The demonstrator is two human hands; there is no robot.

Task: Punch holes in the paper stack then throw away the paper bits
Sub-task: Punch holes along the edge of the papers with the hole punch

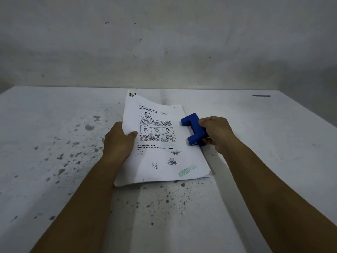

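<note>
A paper stack (160, 154) printed with comic panels and a green "APPROVED" stamp lies on the white table (54, 125), its left side lifted. My left hand (118, 141) grips the stack's left edge, thumb on top. A blue hole punch (194, 129) sits against the stack's right edge, its two arms reaching over the paper. My right hand (217, 136) is closed around the punch from the right.
The table surface is speckled with dark stains, mostly left of and below the paper. A bare grey wall (164, 42) rises behind the table's far edge. A dark strip (261, 96) lies at the far right.
</note>
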